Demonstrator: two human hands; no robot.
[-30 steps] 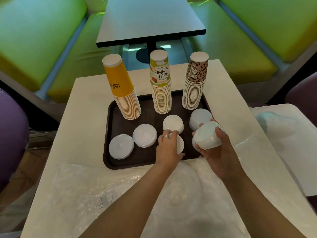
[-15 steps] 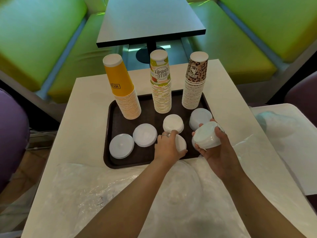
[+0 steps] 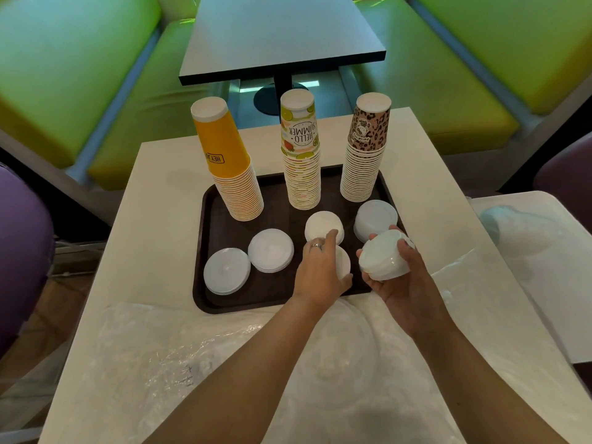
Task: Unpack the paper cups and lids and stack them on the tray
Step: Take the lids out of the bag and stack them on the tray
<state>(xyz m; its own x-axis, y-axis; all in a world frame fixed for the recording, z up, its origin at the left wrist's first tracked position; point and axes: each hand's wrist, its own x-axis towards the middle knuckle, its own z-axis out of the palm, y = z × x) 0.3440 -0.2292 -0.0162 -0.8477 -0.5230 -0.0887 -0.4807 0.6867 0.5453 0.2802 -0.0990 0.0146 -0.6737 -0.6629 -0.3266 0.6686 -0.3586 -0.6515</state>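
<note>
A dark brown tray [image 3: 211, 302] holds three upside-down cup stacks: yellow [image 3: 229, 165], "Hello Summer" [image 3: 301, 155] and leopard-print [image 3: 366, 149]. In front of them lie white lid stacks at the tray's left [image 3: 226, 270], centre-left [image 3: 270, 249], centre [image 3: 322, 224] and right [image 3: 374, 214]. My left hand [image 3: 320, 270] rests over another lid stack [image 3: 344, 264] near the tray's front edge, gripping it. My right hand [image 3: 403, 280] holds a tilted stack of white lids [image 3: 382, 254] just above the tray's front right corner.
Crumpled clear plastic wrapping [image 3: 205, 357] covers the near part of the white table [image 3: 153, 193]. A second white table [image 3: 528, 251] stands to the right. Purple chairs flank both sides; a dark table and green benches lie beyond.
My left hand slid slightly forward and closed further over the front lid stack. My right hand with its lids has barely moved.
</note>
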